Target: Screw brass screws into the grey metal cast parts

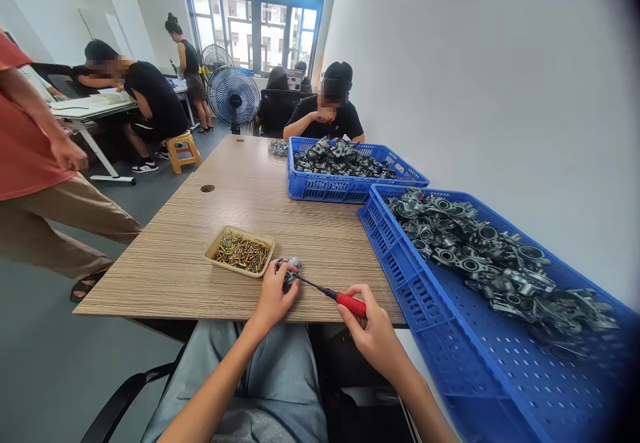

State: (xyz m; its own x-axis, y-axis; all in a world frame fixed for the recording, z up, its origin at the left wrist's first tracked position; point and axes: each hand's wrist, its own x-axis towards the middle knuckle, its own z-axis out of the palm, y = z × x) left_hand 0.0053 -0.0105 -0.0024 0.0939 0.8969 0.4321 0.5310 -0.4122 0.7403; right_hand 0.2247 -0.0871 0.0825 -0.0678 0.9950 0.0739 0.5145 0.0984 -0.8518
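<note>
Metal part [295, 262]: near the front edge of the surface [165, 276], just right of the tray [226, 267] of brass-coloured pieces [241, 251]; largely covered, so whether it rests or is raised cannot be told.
Left hand [276, 294]: fingers curled narrowly around the metal part.
Right hand [373, 328]: fingers wrapped on the red handle of the screwdriver [351, 303]; the shaft slants to the metal part, tip contact not discernible.
Metal part, handling: judged stiff, compact, fairly dense and not fragile; smooth faces may slip or twist under turning force.
Metal part, hold: best judged across the solid outer body, fingers clear of the tip.
Screwdriver, handling: judged light and rigid; textured-looking handle should resist slipping.
Brass-coloured pieces, handling: judged hard, light and prone to rolling; pinch singly by the sides.
</note>
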